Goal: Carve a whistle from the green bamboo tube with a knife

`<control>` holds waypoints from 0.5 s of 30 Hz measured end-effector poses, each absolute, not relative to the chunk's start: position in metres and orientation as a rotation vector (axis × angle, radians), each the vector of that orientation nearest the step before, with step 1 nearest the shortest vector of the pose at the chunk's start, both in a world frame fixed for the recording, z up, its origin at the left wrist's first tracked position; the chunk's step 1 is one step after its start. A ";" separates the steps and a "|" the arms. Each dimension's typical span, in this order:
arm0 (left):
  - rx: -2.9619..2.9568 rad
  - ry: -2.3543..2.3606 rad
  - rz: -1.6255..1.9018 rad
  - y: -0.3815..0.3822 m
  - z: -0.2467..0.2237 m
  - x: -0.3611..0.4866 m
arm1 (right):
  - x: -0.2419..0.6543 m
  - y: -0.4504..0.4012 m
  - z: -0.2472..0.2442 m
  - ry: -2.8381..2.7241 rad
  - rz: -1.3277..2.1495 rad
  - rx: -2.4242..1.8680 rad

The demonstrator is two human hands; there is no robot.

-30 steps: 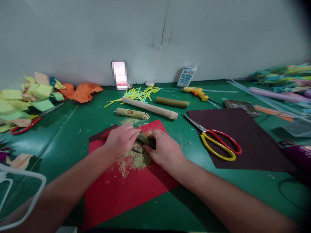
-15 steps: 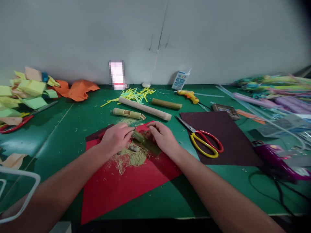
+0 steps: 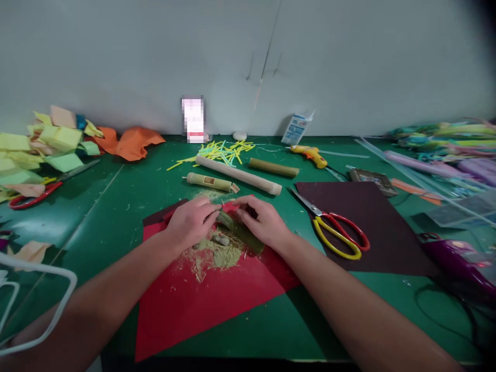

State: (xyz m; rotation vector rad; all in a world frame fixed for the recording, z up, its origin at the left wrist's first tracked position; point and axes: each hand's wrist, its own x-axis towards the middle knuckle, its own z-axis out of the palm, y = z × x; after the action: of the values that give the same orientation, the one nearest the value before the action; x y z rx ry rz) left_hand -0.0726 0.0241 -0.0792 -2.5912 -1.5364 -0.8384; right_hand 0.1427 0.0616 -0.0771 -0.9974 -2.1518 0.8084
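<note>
"One green bamboo tube (image 3: pixel 248 236): where is it?"

"Between the two hands, above the red sheet (image 3: pixel 194 310), slanting from far left to near right."

"And the left hand (image 3: pixel 194 219)?"

"Thumb and fingertips are drawn together at the tube's far left end. I cannot tell whether they are clamped on it."

"The right hand (image 3: pixel 263 219)?"

"It curls loosely over the tube from the right, thumb beside the bent fingers. Whether it grips, I cannot tell."

"What lies just nearer than the tube?"

"Pale shavings (image 3: pixel 227 257), heaped on the sheet, with a short grey piece (image 3: pixel 221 240) among them."

"Farther off?"

"A pale tube with a square window (image 3: pixel 199 179), then a long whitish rod (image 3: pixel 238 174), and to its right a brownish bamboo piece (image 3: pixel 274 167). Yellow and mint strips (image 3: pixel 228 151) lie beyond the rod."

"To the right?"

"Scissors with red and yellow handles (image 3: pixel 321 212), partly over a dark sheet (image 3: pixel 380 222); farther away, a yellow glue gun (image 3: pixel 312 155)."

"Left?"

"Crumpled orange paper (image 3: pixel 134 144) at the far side, and red-handled scissors (image 3: pixel 42 197) nearer, by folded paper pieces (image 3: pixel 60 139)."
</note>
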 end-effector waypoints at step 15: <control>-2.625 -1.805 -1.138 0.036 -0.058 -0.074 | 0.139 0.053 -0.064 -2.361 0.745 -1.011</control>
State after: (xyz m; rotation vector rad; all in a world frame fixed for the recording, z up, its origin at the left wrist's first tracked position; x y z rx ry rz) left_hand -0.0739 0.0361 -0.0578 -2.6249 -1.8046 -1.1385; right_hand 0.1391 0.0527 -0.0644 -1.0111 -2.3607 0.7450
